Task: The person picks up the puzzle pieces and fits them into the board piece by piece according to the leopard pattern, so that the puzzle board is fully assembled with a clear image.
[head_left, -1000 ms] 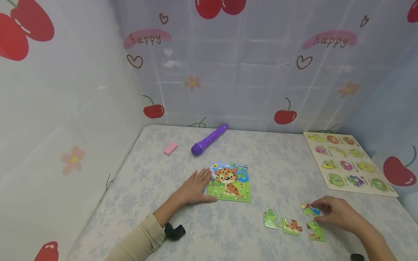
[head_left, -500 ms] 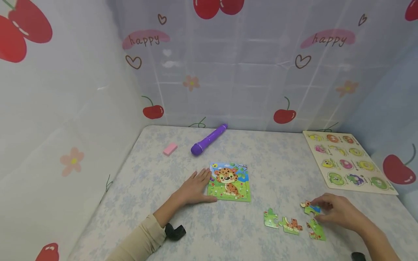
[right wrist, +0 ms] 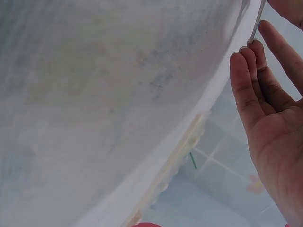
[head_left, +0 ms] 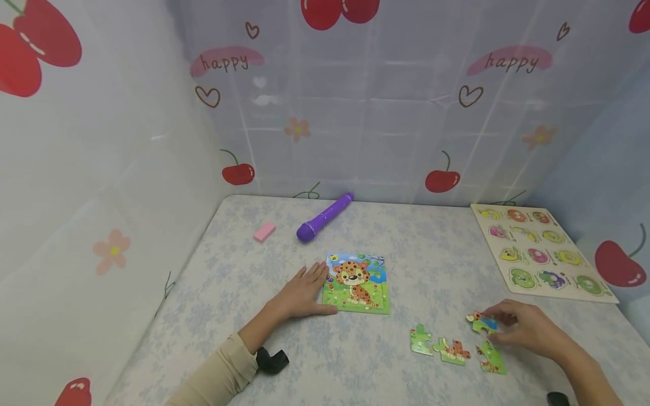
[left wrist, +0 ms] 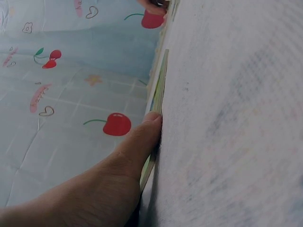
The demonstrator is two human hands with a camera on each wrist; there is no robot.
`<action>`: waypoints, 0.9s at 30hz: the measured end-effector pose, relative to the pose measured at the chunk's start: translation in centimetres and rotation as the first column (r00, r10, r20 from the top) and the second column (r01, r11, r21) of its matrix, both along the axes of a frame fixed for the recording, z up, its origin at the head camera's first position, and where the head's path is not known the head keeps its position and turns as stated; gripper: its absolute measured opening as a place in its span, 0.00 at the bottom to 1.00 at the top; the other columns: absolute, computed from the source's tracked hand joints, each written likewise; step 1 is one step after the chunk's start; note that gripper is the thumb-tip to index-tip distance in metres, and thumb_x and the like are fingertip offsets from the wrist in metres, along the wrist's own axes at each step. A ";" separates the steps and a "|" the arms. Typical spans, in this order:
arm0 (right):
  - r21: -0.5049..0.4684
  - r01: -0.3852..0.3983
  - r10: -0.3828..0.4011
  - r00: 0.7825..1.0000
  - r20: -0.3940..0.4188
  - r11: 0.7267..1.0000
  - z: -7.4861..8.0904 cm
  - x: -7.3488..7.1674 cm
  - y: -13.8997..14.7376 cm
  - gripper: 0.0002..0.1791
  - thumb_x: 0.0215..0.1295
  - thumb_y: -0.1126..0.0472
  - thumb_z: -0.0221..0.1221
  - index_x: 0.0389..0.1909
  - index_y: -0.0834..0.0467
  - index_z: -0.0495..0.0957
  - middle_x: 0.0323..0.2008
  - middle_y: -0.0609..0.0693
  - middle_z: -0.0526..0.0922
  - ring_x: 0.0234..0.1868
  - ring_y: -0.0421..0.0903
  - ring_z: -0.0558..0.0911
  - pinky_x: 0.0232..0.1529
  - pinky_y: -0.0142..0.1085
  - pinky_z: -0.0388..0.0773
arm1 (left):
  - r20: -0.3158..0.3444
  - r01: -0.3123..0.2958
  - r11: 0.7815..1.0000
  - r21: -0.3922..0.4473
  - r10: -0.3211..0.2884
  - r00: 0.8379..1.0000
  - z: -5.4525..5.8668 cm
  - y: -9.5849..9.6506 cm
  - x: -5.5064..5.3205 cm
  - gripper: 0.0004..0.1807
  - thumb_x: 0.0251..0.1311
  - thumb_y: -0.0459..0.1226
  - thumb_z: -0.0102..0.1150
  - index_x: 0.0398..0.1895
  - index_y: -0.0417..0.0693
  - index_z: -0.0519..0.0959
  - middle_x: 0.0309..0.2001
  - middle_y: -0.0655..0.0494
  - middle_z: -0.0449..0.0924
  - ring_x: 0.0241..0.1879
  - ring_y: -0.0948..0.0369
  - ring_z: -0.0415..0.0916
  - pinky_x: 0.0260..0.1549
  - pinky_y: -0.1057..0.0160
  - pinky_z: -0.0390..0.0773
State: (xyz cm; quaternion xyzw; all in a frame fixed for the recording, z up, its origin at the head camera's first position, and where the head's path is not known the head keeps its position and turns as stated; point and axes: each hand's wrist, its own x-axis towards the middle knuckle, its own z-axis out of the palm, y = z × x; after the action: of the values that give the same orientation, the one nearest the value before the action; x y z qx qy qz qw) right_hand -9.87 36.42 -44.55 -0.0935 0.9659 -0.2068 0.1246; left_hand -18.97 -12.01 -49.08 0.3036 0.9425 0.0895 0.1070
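Observation:
In the head view a square leopard jigsaw puzzle point(head_left: 355, 283) lies face up on the table. My left hand point(head_left: 301, 294) rests flat at its left side, fingers straight and thumb along the near edge; the left wrist view shows the thumb point(left wrist: 142, 142) against the puzzle's thin side. On the right, my right hand point(head_left: 530, 330) pinches a puzzle piece point(head_left: 479, 322) of blue, green and spotted orange between thumb and fingers. Seen edge-on in the right wrist view, this piece point(right wrist: 257, 22) is a thin strip at the fingertips. A green piece point(head_left: 491, 358) lies just below it.
Two more loose pieces lie left of the right hand: a green corner point(head_left: 420, 341) and one with leopard spots point(head_left: 452, 353). Farther back are a purple toy microphone point(head_left: 325, 217) and a pink block point(head_left: 264, 232). A wooden fruit puzzle board point(head_left: 543, 254) lies at the right.
My right hand has shifted very slightly away from me with the pinched puzzle piece. The left hand and the leopard puzzle have stayed in place.

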 end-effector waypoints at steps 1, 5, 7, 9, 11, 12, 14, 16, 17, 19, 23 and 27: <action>-0.006 -0.010 0.010 1.000 -0.012 1.000 0.0 0.0 -0.1 0.26 0.46 0.46 0.73 0.46 0.54 0.84 0.36 0.43 0.80 0.33 0.27 0.72 0.36 0.29 0.78 | -0.001 0.000 1.000 -0.001 0.000 1.000 0.0 0.0 0.0 0.60 0.55 0.73 0.47 0.78 0.42 0.43 0.79 0.48 0.40 0.79 0.52 0.39 0.76 0.47 0.45; -0.020 -0.050 0.048 0.996 -0.070 0.999 -0.1 -0.3 -0.6 0.24 0.46 0.48 0.73 0.45 0.53 0.84 0.35 0.41 0.80 0.33 0.26 0.73 0.36 0.29 0.80 | 0.000 -0.002 1.000 0.005 0.002 1.000 -0.2 0.0 -0.2 0.60 0.55 0.73 0.48 0.78 0.43 0.43 0.79 0.48 0.39 0.79 0.53 0.38 0.77 0.48 0.44; -0.022 -0.067 0.064 0.993 -0.095 0.998 -0.1 -0.6 -0.9 0.23 0.47 0.49 0.73 0.45 0.52 0.84 0.36 0.40 0.80 0.33 0.27 0.73 0.36 0.29 0.80 | 0.004 -0.004 1.000 0.001 0.004 1.000 -0.4 0.0 -0.1 0.60 0.54 0.73 0.48 0.78 0.44 0.42 0.79 0.49 0.38 0.79 0.54 0.37 0.77 0.48 0.43; -0.031 -0.092 0.087 0.989 -0.124 0.995 0.0 -0.8 -1.4 0.22 0.47 0.50 0.73 0.44 0.52 0.84 0.36 0.39 0.80 0.33 0.27 0.73 0.36 0.30 0.80 | 0.007 -0.006 1.000 0.004 0.006 1.000 -0.5 0.0 -0.1 0.60 0.54 0.73 0.47 0.78 0.44 0.42 0.79 0.49 0.38 0.79 0.54 0.36 0.77 0.49 0.43; -0.044 -0.111 0.104 0.985 -0.139 0.993 0.1 -1.2 -1.9 0.21 0.47 0.51 0.74 0.44 0.51 0.84 0.36 0.39 0.80 0.33 0.28 0.73 0.36 0.30 0.80 | 0.010 -0.009 1.000 0.002 0.009 1.000 -0.6 0.0 -0.1 0.61 0.54 0.74 0.46 0.78 0.45 0.41 0.80 0.50 0.37 0.79 0.54 0.36 0.77 0.49 0.43; -0.047 -0.124 0.116 0.982 -0.148 0.991 0.1 -1.5 -2.2 0.20 0.48 0.52 0.73 0.44 0.51 0.84 0.36 0.39 0.80 0.33 0.29 0.73 0.36 0.31 0.80 | 0.010 -0.009 1.000 0.002 0.009 1.000 -0.6 0.0 -0.1 0.61 0.54 0.74 0.46 0.78 0.45 0.41 0.80 0.50 0.37 0.79 0.54 0.36 0.77 0.49 0.43; -0.057 -0.143 0.133 0.979 -0.153 0.988 0.2 -1.9 -3.0 0.20 0.48 0.52 0.73 0.44 0.51 0.84 0.36 0.39 0.80 0.33 0.29 0.74 0.36 0.31 0.80 | 0.011 -0.009 1.000 0.008 0.009 1.000 -0.6 0.0 -0.1 0.60 0.54 0.74 0.46 0.78 0.45 0.42 0.80 0.50 0.38 0.79 0.54 0.36 0.77 0.49 0.43; -0.060 -0.151 0.140 0.978 -0.155 0.987 0.4 -2.4 -3.9 0.19 0.49 0.53 0.73 0.44 0.50 0.84 0.35 0.38 0.79 0.33 0.30 0.74 0.37 0.32 0.81 | 0.013 -0.010 1.000 0.012 0.010 1.000 -0.6 0.0 -0.1 0.60 0.55 0.74 0.46 0.78 0.45 0.42 0.80 0.50 0.38 0.79 0.54 0.36 0.77 0.49 0.43; -0.062 -0.162 0.150 0.976 -0.158 0.985 0.4 -2.7 -4.3 0.19 0.49 0.54 0.72 0.44 0.50 0.84 0.36 0.39 0.79 0.34 0.31 0.74 0.37 0.32 0.81 | 0.013 -0.010 1.000 0.012 0.010 1.000 -0.6 0.0 -0.1 0.60 0.55 0.73 0.46 0.78 0.45 0.42 0.80 0.50 0.38 0.79 0.54 0.36 0.77 0.49 0.43; -0.068 -0.177 0.164 0.972 -0.167 0.982 0.5 -3.2 -5.3 0.18 0.50 0.55 0.72 0.44 0.50 0.84 0.36 0.38 0.79 0.34 0.31 0.75 0.38 0.32 0.81 | 0.013 -0.010 1.000 0.013 0.010 1.000 -0.5 0.0 -0.1 0.60 0.55 0.73 0.46 0.78 0.45 0.42 0.80 0.50 0.38 0.79 0.54 0.36 0.77 0.49 0.43; -0.082 -0.238 0.217 0.953 -0.213 0.968 0.7 -4.3 -7.1 0.18 0.51 0.58 0.71 0.45 0.51 0.84 0.35 0.39 0.79 0.34 0.33 0.75 0.38 0.33 0.80 | 0.017 -0.009 1.000 0.009 0.009 1.000 -0.5 0.0 0.0 0.60 0.55 0.74 0.46 0.78 0.45 0.42 0.80 0.50 0.37 0.79 0.54 0.35 0.77 0.49 0.43; -0.088 -0.261 0.238 0.947 -0.214 0.961 1.3 -5.5 -9.1 0.18 0.51 0.59 0.71 0.46 0.51 0.84 0.35 0.40 0.79 0.35 0.37 0.74 0.36 0.34 0.78 | 0.022 -0.011 1.000 0.007 0.011 1.000 -0.3 0.0 0.0 0.60 0.55 0.73 0.46 0.78 0.45 0.42 0.80 0.50 0.37 0.79 0.54 0.35 0.77 0.49 0.43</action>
State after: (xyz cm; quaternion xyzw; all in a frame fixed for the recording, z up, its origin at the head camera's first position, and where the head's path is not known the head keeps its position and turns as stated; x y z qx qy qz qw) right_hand -15.34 27.34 -43.29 -0.2425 0.9404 -0.2341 0.0455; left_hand -18.93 -11.99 -49.38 0.2977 0.9427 0.0966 0.1159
